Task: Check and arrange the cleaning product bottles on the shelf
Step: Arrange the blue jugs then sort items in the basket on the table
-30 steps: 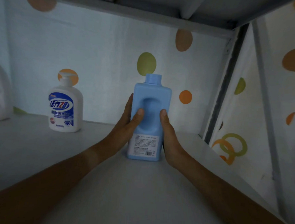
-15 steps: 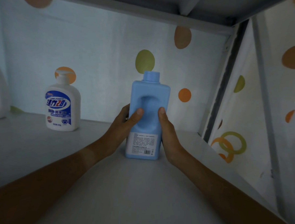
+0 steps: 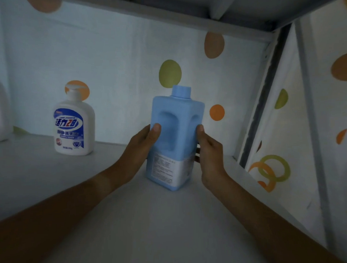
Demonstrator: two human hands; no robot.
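I have the blue bottle (image 3: pixel 177 139) between both hands, standing on the shelf (image 3: pixel 133 222) with its base down and its back label turned toward me. My left hand (image 3: pixel 138 150) wraps the bottle's left side, thumb pressed just below the moulded grip hollow; my right hand (image 3: pixel 210 155) holds the right edge, thumb up along the corner and fingers (image 3: pixel 197 157) curled round behind it, so both hands are clamped on the bottle. It leans slightly, cap (image 3: pixel 181 92) tipped toward the dotted back wall (image 3: pixel 126 63). I judge this as the checking step passing into placing: the bottle is being turned and settled. To the bottle's left, well apart from it, stands the white pump bottle (image 3: pixel 74 125), front label facing out. The next move, I think, calls for twisting the blue bottle so its front faces out, then setting it square in line with the pump bottle before I let go.
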